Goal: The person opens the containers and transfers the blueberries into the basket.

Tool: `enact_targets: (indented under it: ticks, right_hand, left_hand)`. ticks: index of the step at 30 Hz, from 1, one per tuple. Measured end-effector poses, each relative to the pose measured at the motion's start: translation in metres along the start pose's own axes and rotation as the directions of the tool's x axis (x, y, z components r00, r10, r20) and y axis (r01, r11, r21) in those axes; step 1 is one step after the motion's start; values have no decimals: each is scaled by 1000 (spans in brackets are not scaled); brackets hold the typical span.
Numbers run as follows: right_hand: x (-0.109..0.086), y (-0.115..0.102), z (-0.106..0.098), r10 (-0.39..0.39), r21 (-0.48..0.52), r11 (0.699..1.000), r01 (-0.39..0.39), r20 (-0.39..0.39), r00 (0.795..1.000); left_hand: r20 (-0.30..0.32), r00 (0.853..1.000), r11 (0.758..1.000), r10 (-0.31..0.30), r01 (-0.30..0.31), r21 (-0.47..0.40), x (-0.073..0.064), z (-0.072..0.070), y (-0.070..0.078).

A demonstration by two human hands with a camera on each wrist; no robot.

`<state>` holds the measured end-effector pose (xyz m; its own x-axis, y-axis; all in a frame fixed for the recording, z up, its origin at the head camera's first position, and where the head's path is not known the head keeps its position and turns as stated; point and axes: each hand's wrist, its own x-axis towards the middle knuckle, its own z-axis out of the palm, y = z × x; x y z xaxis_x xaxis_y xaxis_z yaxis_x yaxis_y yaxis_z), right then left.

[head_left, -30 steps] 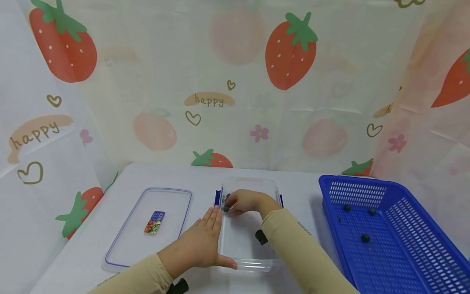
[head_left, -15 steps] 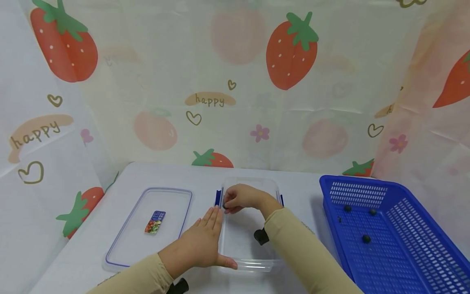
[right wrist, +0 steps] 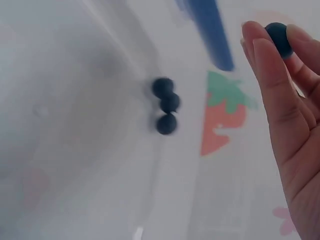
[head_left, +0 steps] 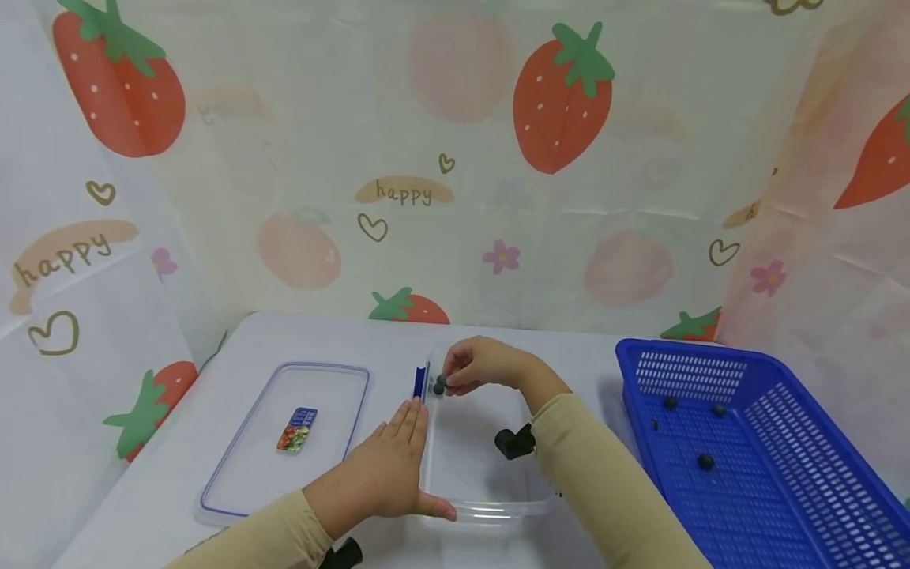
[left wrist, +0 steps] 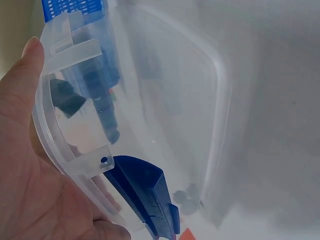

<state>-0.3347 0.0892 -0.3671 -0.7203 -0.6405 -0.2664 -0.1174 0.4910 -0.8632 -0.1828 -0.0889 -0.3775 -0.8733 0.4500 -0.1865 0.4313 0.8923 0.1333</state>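
My right hand (head_left: 490, 365) is raised over the back left corner of the clear plastic box (head_left: 490, 507). Between thumb and fingertips it pinches a small dark blue ball (right wrist: 279, 39), seen up close in the right wrist view. Three similar dark balls (right wrist: 170, 103) sit touching in a row inside the box, along its edge. My left hand (head_left: 384, 472) rests against the left side of the box with straight fingers, its thumb at the front rim. A blue latch (left wrist: 142, 185) hangs folded out from the box in the left wrist view.
A clear lid (head_left: 235, 474) with a purple-blue seal lies to the left, a colourful fruit label (head_left: 297, 430) on it. At the right stands a blue perforated basket (head_left: 753, 514) holding three dark balls (head_left: 706, 461). A strawberry-print sheet (head_left: 455, 237) closes off the back.
The right hand reached down to the balls at the box's left edge, then rose and shifted slightly right with one ball between its fingertips. The left hand has stayed put.
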Motion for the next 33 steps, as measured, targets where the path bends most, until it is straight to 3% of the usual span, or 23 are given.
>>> enact_targets:
  ticks: [8,15,19,33]
  right_hand:
    - [-23,-8,-32,-42,-25,999,41,-35,999]
    - [-60,-8,-64,-94,-4,996,94,-73,993]
    - [-81,-3,-81,-120,13,992,122,-100,988]
    - [-156,21,-119,-113,-55,993,104,-213,970]
  left_hand:
    - [2,1000,1000,-5,5,-3,-1,-3,1]
    - [2,1000,1000,8,-8,7,-2,-2,2]
    - [-1,1000,1000,10,-10,3,-4,-2,2]
    - [3,1000,1000,6,-6,15,-2,-1,1]
